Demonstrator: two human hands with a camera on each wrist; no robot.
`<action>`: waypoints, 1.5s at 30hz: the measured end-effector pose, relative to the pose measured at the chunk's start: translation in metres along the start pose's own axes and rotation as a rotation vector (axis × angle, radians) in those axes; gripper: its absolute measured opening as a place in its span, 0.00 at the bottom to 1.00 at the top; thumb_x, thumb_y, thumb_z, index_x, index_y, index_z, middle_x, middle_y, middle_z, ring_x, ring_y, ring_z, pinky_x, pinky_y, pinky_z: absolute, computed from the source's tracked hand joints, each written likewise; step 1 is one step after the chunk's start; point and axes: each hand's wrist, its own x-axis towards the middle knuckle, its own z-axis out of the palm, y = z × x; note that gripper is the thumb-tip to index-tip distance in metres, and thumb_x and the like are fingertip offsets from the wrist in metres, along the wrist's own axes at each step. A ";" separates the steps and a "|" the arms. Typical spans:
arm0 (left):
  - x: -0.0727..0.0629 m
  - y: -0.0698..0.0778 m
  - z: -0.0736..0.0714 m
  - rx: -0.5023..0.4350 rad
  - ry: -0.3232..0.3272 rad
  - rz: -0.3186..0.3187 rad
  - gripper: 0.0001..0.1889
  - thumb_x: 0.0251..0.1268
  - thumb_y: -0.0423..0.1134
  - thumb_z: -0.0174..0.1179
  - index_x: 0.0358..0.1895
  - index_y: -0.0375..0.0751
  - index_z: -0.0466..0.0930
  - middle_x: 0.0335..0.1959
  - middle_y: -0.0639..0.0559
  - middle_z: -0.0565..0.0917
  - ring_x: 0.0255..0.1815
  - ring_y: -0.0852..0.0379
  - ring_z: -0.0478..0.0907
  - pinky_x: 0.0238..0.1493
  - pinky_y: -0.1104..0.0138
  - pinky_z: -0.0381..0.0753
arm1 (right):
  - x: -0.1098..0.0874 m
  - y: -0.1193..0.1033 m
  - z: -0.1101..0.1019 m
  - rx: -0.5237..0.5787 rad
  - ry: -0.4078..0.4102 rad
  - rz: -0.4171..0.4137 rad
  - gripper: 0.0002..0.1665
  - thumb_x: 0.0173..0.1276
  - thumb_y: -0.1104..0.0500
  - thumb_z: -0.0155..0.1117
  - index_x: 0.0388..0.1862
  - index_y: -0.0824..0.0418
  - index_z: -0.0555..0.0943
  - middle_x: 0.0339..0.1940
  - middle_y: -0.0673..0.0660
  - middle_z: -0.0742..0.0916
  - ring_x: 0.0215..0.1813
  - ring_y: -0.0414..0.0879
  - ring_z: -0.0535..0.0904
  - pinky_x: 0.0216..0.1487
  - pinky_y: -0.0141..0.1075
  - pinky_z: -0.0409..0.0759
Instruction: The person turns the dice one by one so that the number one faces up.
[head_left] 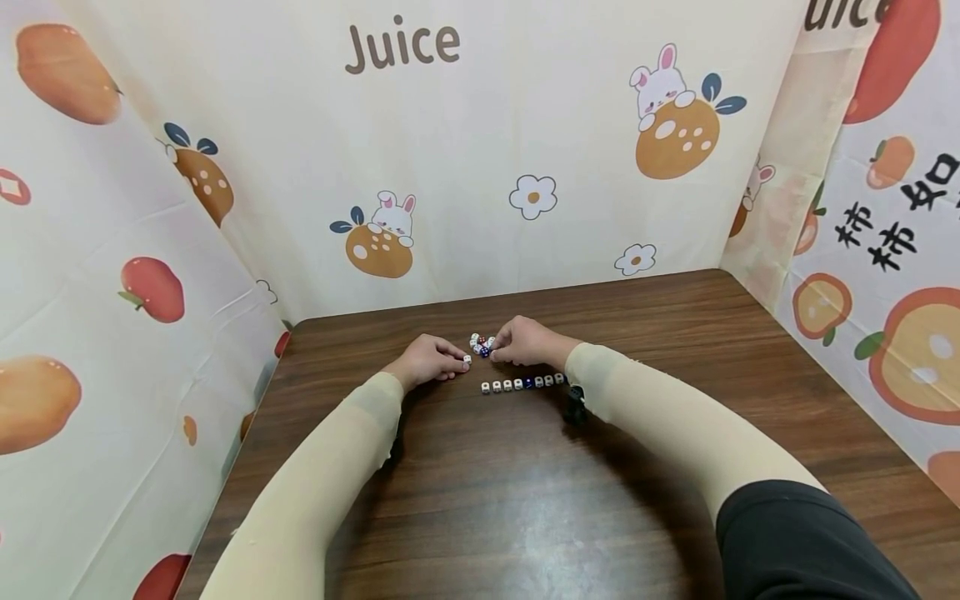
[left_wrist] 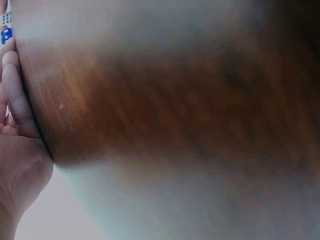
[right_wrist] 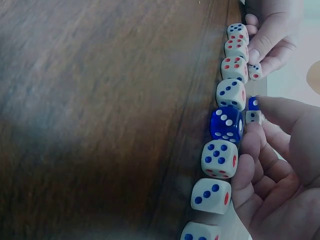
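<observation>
My left hand [head_left: 431, 360] pinches a white die [head_left: 467, 359] at its fingertips, left of a small cluster of dice. My right hand [head_left: 525, 342] reaches into that cluster from the right. In the right wrist view, its fingertips hold a white die [right_wrist: 253, 117], with a blue die [right_wrist: 254, 103] right beside them. Closer to the body, a row of dice [head_left: 507, 385] runs left to right, white except for one blue die [head_left: 528, 383]. Only the edge of the left hand [left_wrist: 20, 110] shows in the left wrist view.
The dice lie on a dark brown wooden table [head_left: 480, 483]. Behind it hangs a pale printed cloth [head_left: 465, 125] with fruit and rabbits, and similar cloths flank both sides. The loose cluster includes a red die [head_left: 482, 339].
</observation>
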 end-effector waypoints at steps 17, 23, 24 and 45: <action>0.001 0.000 0.000 0.011 0.003 -0.010 0.11 0.72 0.37 0.81 0.52 0.37 0.96 0.40 0.52 0.94 0.30 0.65 0.85 0.35 0.73 0.88 | -0.001 -0.001 0.001 -0.060 0.004 -0.022 0.07 0.79 0.52 0.78 0.42 0.52 0.98 0.35 0.47 0.95 0.32 0.39 0.85 0.37 0.32 0.85; 0.000 -0.001 0.000 0.010 0.003 -0.009 0.11 0.72 0.37 0.80 0.52 0.36 0.96 0.40 0.52 0.94 0.30 0.66 0.85 0.34 0.73 0.88 | -0.002 -0.001 0.001 -0.126 -0.011 -0.083 0.03 0.72 0.58 0.81 0.42 0.54 0.96 0.35 0.48 0.94 0.37 0.38 0.86 0.44 0.32 0.85; 0.001 -0.002 0.000 0.009 0.003 -0.008 0.12 0.72 0.37 0.80 0.52 0.36 0.96 0.40 0.52 0.94 0.30 0.66 0.85 0.34 0.73 0.88 | -0.002 -0.001 0.000 -0.126 -0.011 -0.081 0.03 0.71 0.59 0.81 0.42 0.55 0.95 0.34 0.48 0.94 0.37 0.39 0.85 0.44 0.32 0.84; 0.002 -0.002 0.000 0.009 0.005 -0.007 0.12 0.72 0.38 0.81 0.52 0.37 0.96 0.39 0.53 0.94 0.31 0.65 0.85 0.35 0.73 0.88 | -0.007 0.002 -0.007 -0.145 -0.003 -0.064 0.10 0.69 0.55 0.85 0.45 0.58 0.96 0.35 0.50 0.96 0.32 0.37 0.86 0.41 0.30 0.86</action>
